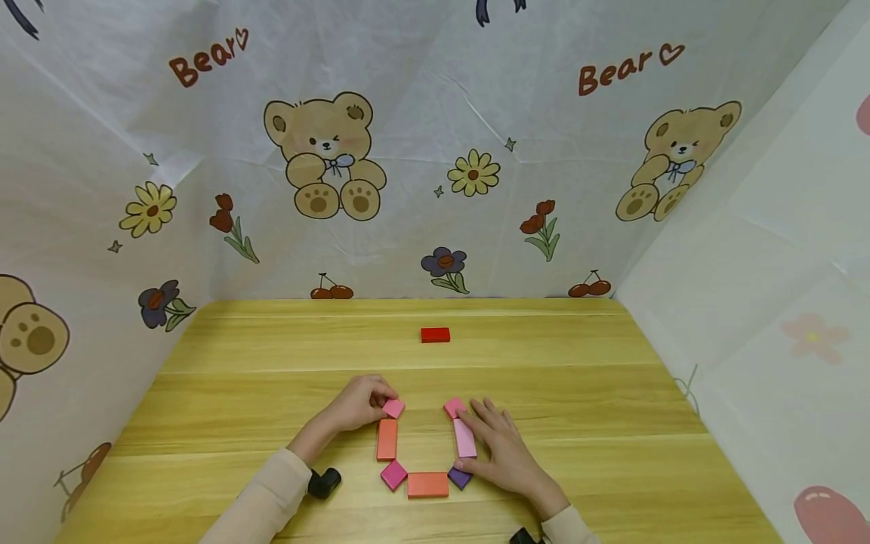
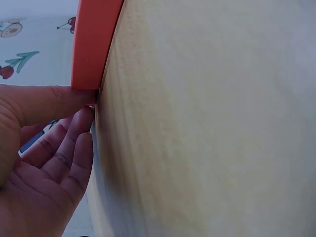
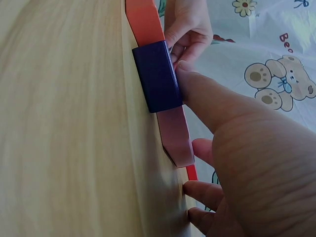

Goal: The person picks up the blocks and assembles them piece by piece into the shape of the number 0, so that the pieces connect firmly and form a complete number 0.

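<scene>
Several flat colored blocks form a U-shape on the table. My left hand (image 1: pixel 362 402) pinches a pink square block (image 1: pixel 393 409) at the U's top left, just past an upright orange block (image 1: pixel 387 440). On the other side my right hand (image 1: pixel 501 446) spreads its fingers over the blocks. Its index finger touches a pink block (image 1: pixel 454 408) and lies by a lilac block (image 1: pixel 465 439), while its thumb rests on a purple block (image 3: pixel 157 76). A magenta block (image 1: pixel 393 475) and a lengthwise orange block (image 1: pixel 427 485) make up the bottom.
A red block (image 1: pixel 435 335) lies alone farther back on the wooden table (image 1: pixel 272 347). Behind and beside the table hangs a white cloth (image 1: pixel 421 98) printed with bears and flowers. Black wrist devices (image 1: pixel 324 483) sit close to the tabletop.
</scene>
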A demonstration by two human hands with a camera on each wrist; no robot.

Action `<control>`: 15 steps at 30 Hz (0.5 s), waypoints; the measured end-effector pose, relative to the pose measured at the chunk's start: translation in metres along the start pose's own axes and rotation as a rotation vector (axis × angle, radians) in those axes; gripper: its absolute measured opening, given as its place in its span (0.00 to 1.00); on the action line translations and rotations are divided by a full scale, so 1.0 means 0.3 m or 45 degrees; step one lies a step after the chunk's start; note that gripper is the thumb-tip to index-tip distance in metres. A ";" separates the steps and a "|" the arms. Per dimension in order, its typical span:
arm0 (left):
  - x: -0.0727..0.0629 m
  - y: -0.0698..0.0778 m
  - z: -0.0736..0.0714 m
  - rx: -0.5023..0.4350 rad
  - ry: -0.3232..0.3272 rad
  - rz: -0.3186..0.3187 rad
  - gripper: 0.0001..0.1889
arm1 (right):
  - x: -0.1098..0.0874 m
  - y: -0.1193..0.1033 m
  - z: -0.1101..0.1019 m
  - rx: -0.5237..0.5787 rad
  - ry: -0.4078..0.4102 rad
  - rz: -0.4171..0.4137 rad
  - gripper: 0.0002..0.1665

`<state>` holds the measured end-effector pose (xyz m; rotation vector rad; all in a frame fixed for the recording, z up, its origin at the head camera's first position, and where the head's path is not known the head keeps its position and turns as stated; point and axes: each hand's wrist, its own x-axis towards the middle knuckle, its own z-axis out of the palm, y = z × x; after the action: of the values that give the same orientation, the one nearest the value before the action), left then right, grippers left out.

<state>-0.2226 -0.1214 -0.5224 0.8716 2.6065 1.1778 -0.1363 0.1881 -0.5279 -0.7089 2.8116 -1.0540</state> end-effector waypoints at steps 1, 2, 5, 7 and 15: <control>0.000 -0.001 0.000 0.002 0.001 0.000 0.13 | 0.000 0.000 0.000 0.000 -0.001 0.000 0.46; 0.000 -0.001 0.001 0.005 0.001 0.001 0.13 | 0.000 -0.001 -0.001 0.001 0.000 -0.001 0.46; -0.001 -0.003 0.002 0.013 0.001 0.003 0.13 | 0.000 -0.002 -0.001 0.002 0.002 -0.001 0.46; -0.002 -0.003 0.002 0.016 0.000 0.003 0.13 | 0.000 -0.002 -0.002 0.005 0.002 -0.001 0.46; -0.007 0.001 -0.001 0.011 0.004 0.002 0.15 | -0.001 -0.003 -0.001 0.004 0.003 -0.004 0.46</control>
<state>-0.2207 -0.1226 -0.5223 0.8743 2.6155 1.1702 -0.1359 0.1878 -0.5271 -0.7123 2.8108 -1.0603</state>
